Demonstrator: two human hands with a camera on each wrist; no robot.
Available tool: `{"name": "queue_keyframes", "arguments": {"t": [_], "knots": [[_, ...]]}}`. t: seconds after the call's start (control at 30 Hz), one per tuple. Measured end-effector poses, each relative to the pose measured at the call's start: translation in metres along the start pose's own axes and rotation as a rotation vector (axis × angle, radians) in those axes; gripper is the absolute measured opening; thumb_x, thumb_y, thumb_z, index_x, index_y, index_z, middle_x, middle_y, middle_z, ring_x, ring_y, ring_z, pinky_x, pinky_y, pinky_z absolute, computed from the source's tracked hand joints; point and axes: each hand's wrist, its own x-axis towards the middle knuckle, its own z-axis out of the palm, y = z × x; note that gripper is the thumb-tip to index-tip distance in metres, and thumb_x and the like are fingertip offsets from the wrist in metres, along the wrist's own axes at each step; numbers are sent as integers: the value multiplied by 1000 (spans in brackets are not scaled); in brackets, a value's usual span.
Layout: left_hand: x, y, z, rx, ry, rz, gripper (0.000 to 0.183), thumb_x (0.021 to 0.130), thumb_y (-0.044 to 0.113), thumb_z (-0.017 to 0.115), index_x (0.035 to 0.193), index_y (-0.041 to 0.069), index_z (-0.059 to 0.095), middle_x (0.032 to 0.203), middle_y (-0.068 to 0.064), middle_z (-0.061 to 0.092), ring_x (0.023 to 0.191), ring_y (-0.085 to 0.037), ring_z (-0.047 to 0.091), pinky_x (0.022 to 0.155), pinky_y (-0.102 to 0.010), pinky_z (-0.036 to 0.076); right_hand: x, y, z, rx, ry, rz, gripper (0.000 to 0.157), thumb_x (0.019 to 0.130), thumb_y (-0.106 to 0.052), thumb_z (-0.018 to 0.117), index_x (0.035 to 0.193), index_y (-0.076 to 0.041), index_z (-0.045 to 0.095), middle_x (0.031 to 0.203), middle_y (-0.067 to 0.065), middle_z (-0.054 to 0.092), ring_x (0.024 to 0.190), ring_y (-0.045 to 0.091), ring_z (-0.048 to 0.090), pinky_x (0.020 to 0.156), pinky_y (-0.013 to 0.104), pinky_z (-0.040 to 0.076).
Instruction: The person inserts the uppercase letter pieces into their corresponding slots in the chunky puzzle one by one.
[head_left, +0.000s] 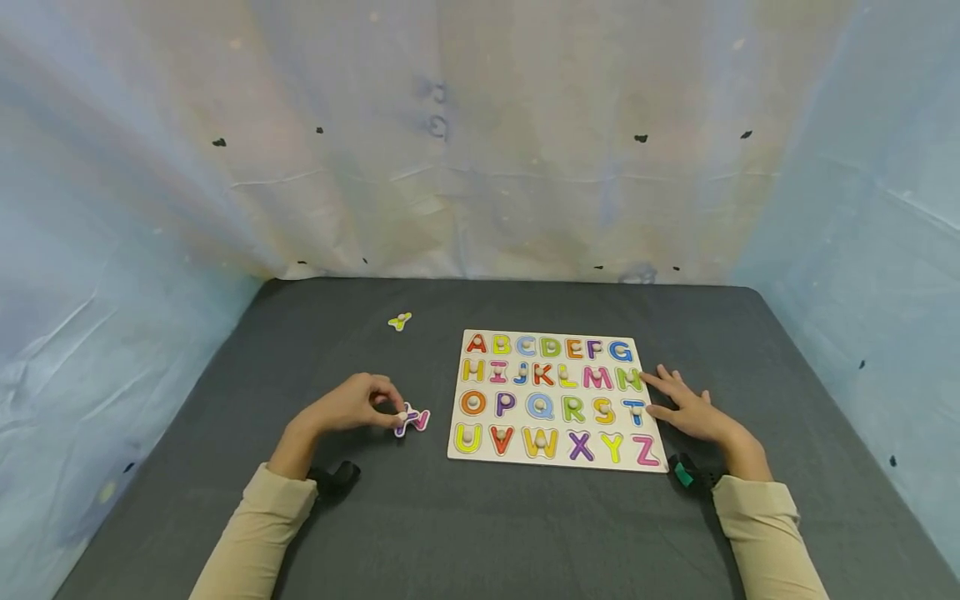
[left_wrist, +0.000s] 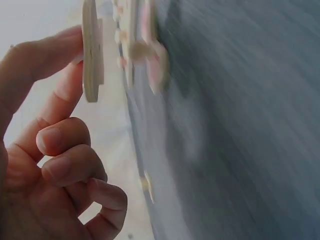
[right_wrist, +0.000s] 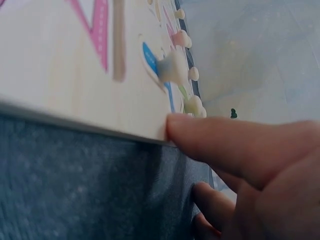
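Observation:
My left hand (head_left: 355,406) pinches a purple letter piece (head_left: 402,423) between thumb and fingertips, left of the board. In the left wrist view that piece (left_wrist: 91,55) shows edge-on, with the other fingers curled below. A pink letter piece (head_left: 422,420) with a knob lies on the table just beside it. The wooden alphabet puzzle board (head_left: 455,454) holds rows of knobbed letters; the X, Y and Z spots at its lower right show no knobs. My right hand (head_left: 692,408) rests at the board's right edge, fingers spread, its thumb (right_wrist: 200,135) touching the edge near the blue T (head_left: 636,412).
A yellow letter piece (head_left: 400,322) lies toward the back of the dark table (head_left: 480,533), left of the board. Pale sheets (head_left: 480,167) hang behind the table and at both sides.

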Motion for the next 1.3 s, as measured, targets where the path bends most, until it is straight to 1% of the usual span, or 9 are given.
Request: {"name": "queue_keyframes", "arguments": {"t": [0.17, 0.27, 0.4, 0.5, 0.6, 0.8, 0.9, 1.07, 1.3], "knots": [[22, 21, 8, -20, -11, 53, 8, 81, 22, 76, 85, 16, 73, 86, -9, 63, 72, -9, 45, 63, -18, 38, 0, 0, 1, -13, 2, 17, 77, 95, -35, 58, 150, 4, 21, 155, 36, 1, 143, 56, -9, 100, 78, -14], [36, 34, 15, -42, -36, 78, 10, 82, 22, 76, 88, 14, 72, 80, -6, 59, 68, -8, 42, 62, -19, 37, -1, 0, 1, -28, 0, 25, 76, 95, -36, 58, 149, 5, 23, 155, 36, 1, 143, 56, -9, 101, 78, -14], [54, 50, 27, -67, -65, 118, 11, 82, 21, 75, 87, 12, 71, 69, -4, 45, 61, -6, 35, 59, -19, 32, -1, -1, 0, -53, -9, 50, 77, 96, -38, 55, 149, 5, 22, 156, 35, -3, 143, 55, -10, 102, 77, -14], [66, 60, 37, -65, -71, 148, 10, 82, 20, 75, 86, 12, 71, 67, 0, 44, 61, -5, 35, 58, -18, 32, 0, -3, 1, -65, -9, 69, 76, 96, -39, 54, 149, 5, 21, 156, 35, -6, 143, 54, -11, 102, 77, -14], [76, 71, 47, -67, -58, 170, 10, 82, 20, 75, 86, 12, 71, 64, 5, 42, 58, -6, 35, 56, -17, 31, 0, -5, 2, -77, -1, 85, 74, 97, -39, 53, 149, 4, 21, 156, 35, -6, 143, 55, -10, 102, 77, -13], [94, 98, 71, -101, -12, 198, 10, 82, 22, 76, 86, 13, 72, 66, 5, 43, 60, -6, 36, 59, -17, 30, 3, -10, 5, -137, 20, 116, 72, 97, -43, 50, 150, -2, 24, 156, 35, -1, 142, 58, -7, 101, 80, -11], [102, 113, 86, -114, -4, 198, 10, 82, 22, 76, 86, 13, 73, 63, 6, 41, 59, -6, 34, 60, -17, 29, 3, -11, 5, -148, 29, 124, 72, 97, -45, 50, 151, -4, 24, 156, 35, 0, 142, 58, -7, 100, 81, -11], [114, 135, 109, -139, 10, 151, 14, 80, 25, 78, 86, 13, 74, 59, 7, 37, 56, -6, 30, 57, -18, 26, 1, -9, 4, -143, 46, 110, 71, 97, -42, 51, 152, -6, 24, 156, 35, 1, 142, 59, -6, 100, 81, -12], [121, 147, 133, -147, 26, 86, 13, 78, 26, 79, 82, 15, 74, 60, 7, 40, 53, -5, 33, 52, -18, 26, 0, -5, 3, -150, 46, 106, 69, 96, -44, 52, 152, -10, 27, 157, 34, 2, 143, 58, -4, 100, 81, -10]]}}
